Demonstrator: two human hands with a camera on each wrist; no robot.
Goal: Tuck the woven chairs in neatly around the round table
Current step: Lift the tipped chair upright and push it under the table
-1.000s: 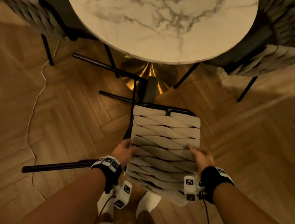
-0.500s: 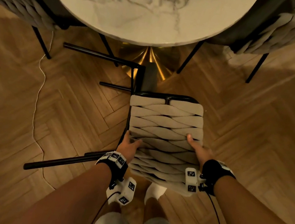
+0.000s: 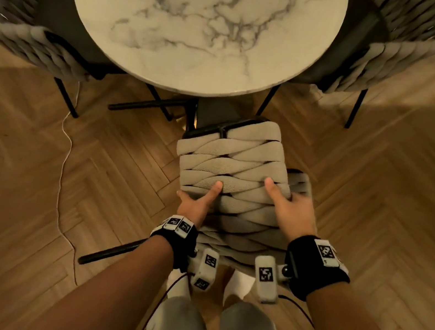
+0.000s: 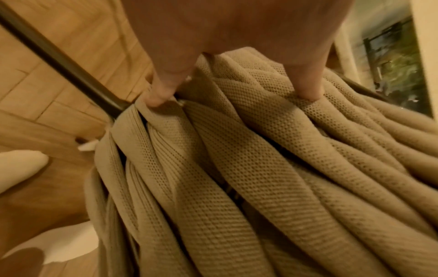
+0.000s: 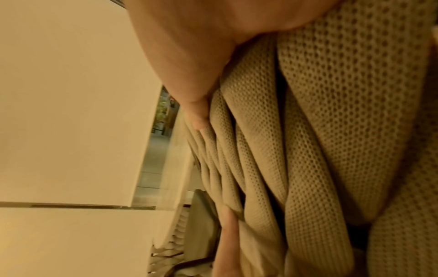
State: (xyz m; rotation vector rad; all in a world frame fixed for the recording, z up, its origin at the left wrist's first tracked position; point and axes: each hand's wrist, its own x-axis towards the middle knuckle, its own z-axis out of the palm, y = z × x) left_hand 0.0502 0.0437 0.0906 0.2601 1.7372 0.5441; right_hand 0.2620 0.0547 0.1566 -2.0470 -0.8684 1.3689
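Observation:
The woven chair point(image 3: 228, 163) is tipped forward in the head view, its beige strap back facing up and its black frame end reaching under the near rim of the round marble table point(image 3: 204, 17). My left hand point(image 3: 198, 202) grips the back's left edge, thumb on top. My right hand point(image 3: 287, 206) grips the right edge the same way. In the left wrist view my fingers point(image 4: 161, 90) dig into the straps point(image 4: 260, 168) beside the black frame bar point(image 4: 59, 61). The right wrist view shows my hand point(image 5: 189, 46) pressed against the straps point(image 5: 331, 131).
Two more woven chairs stand at the table, one at the left point(image 3: 22, 43) and one at the right point(image 3: 389, 58). A thin white cable point(image 3: 66, 155) runs over the herringbone wood floor at the left. A black chair leg point(image 3: 114, 251) sticks out to the lower left.
The held chair has moved toward the table, and its far end now sits under the rim. Both hands have slid further up the woven back.

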